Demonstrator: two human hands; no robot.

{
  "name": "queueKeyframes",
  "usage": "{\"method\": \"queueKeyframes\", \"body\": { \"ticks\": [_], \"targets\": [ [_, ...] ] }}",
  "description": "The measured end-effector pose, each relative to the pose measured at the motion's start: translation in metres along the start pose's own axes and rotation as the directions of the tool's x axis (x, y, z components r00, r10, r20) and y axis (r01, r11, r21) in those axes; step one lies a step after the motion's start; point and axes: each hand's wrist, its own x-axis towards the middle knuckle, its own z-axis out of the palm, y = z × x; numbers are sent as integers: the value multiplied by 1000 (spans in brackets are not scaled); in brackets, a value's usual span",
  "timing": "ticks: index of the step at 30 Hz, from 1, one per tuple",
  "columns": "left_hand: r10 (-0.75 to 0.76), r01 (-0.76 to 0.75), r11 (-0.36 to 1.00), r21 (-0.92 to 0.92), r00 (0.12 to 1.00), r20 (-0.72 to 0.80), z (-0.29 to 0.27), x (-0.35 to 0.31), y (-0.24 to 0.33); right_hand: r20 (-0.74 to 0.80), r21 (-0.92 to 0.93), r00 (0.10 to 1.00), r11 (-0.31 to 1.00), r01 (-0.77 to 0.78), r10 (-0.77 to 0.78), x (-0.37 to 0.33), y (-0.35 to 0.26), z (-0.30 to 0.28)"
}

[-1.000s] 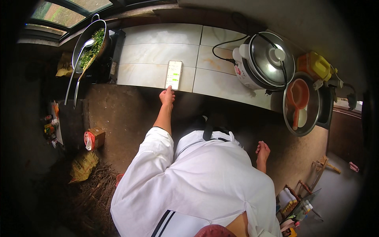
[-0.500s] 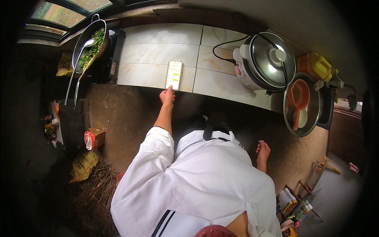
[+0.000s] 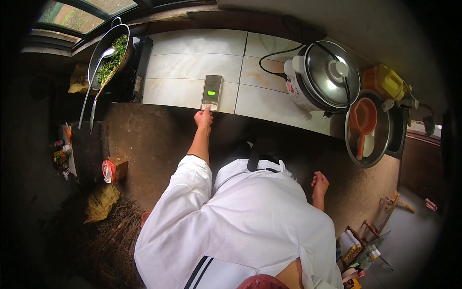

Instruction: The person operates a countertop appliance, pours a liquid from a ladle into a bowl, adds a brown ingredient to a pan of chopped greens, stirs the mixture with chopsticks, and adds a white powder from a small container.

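Note:
A smartphone [image 3: 211, 89] lies at the front edge of the tiled counter, its screen dark with a small green patch. At its near end is my left hand [image 3: 204, 118], the thumb resting on the bottom of the screen and the other fingers curled in. Whether those fingers reach under the phone is hidden. My right hand [image 3: 320, 187] hangs low by my right side, away from the counter. Its fingers are loosely curled, with nothing visible in them.
A wok [image 3: 126, 61] of chopped greens, with a ladle [image 3: 109, 52], sits on a stove at left. Right of the phone stand a lidded electric cooker [image 3: 313, 98], a basin [image 3: 353, 153] holding an orange dipper [image 3: 364, 115], and a yellow jug [image 3: 392, 83]. A carton [image 3: 120, 166] stands on the floor.
The phone's screen has turned from a bright page of messages to a dark display with one green patch. Both hands have stayed nearly where they were.

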Motion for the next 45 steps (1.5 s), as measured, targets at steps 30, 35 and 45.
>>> {"method": "queueKeyframes", "body": {
  "ticks": [30,35,45],
  "targets": [
    [-43,44,999,-13,999,17,-1,7,0,26,-32,1000,999,-17,18,10,7,12],
    [-36,36,999,2,999,23,1,3,4,22,-20,1000,1000,-12,12,10,19,9],
    [-45,44,999,23,999,19,-2,3,4,3,-13,999,999,-53,53,-3,27,11]
  ]
}}
